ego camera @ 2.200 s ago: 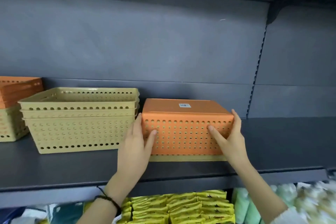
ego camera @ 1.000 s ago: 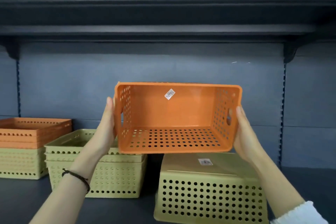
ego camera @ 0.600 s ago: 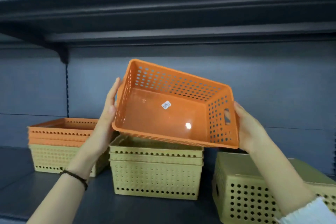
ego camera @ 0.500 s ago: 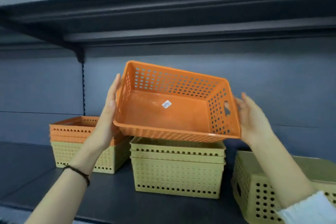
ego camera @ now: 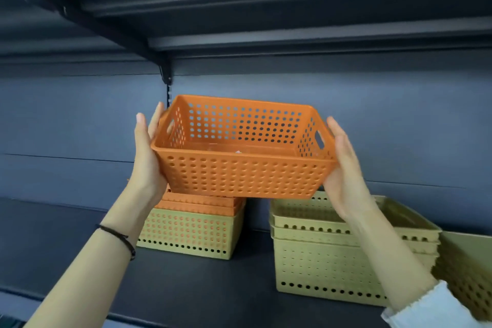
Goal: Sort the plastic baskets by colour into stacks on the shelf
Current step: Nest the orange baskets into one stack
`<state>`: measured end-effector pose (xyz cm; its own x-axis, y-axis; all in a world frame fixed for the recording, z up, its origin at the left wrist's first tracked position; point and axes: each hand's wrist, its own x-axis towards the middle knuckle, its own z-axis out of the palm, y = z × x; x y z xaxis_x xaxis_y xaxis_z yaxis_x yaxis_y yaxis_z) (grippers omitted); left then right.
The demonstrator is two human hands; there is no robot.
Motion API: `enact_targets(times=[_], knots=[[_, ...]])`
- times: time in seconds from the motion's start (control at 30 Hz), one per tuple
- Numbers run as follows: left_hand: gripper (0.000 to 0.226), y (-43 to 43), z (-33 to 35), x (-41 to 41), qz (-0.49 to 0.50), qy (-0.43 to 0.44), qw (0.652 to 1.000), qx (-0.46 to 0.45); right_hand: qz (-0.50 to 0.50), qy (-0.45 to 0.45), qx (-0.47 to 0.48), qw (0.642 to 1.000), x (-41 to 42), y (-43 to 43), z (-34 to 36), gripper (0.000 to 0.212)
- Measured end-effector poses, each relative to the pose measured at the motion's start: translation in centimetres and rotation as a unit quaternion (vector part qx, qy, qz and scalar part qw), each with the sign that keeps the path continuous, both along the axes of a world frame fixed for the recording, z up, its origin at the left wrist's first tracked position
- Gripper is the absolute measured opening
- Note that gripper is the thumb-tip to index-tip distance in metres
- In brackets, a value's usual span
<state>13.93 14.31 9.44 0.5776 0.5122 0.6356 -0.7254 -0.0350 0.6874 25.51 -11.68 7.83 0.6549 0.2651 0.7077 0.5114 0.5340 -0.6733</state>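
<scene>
I hold an orange perforated basket [ego camera: 239, 165] upright in the air, mouth up. My left hand [ego camera: 147, 157] presses its left end and my right hand [ego camera: 343, 168] its right end. Directly below it on the dark shelf [ego camera: 186, 282] stands a stack of orange baskets [ego camera: 197, 204] nested in a yellow-green basket [ego camera: 186, 232]. To the right stands a stack of yellow-green baskets [ego camera: 332, 256]. One more yellow-green basket [ego camera: 468, 269] lies upside down at the far right edge.
An upper shelf [ego camera: 266, 8] with a bracket [ego camera: 165, 72] overhangs close above the held basket. The grey back panel [ego camera: 80, 120] closes the rear. Bare shelf surface lies to the left of the orange stack.
Both hands lifted the orange basket off the upside-down yellow-green one, turned it mouth up and carried it left until it hangs over the orange stack.
</scene>
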Motion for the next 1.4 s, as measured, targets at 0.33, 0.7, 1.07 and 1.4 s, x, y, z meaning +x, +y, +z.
enact_targets(times=[0.33, 0.7, 1.07, 1.4], knots=[[0.094, 8.8, 0.0, 2.6, 0.074, -0.008, 0.995, 0.060, -0.072, 0.027, -0.012, 0.997, 3.3, 10.8, 2.2, 0.060], [0.052, 18.8, -1.5, 6.0, 0.089, 0.016, 0.996, 0.027, -0.119, 0.061, -0.026, 0.991, 3.3, 19.2, 1.0, 0.059], [0.059, 23.3, -6.0, 7.9, 0.044, 0.170, 0.976, 0.131, -0.277, 0.116, -0.139, 0.944, 3.1, 21.9, -3.5, 0.077], [0.102, 24.5, -11.6, 6.3, -0.068, 0.216, 0.960, 0.165, -0.247, 0.145, -0.176, 0.942, 1.7, 21.5, -8.2, 0.075]])
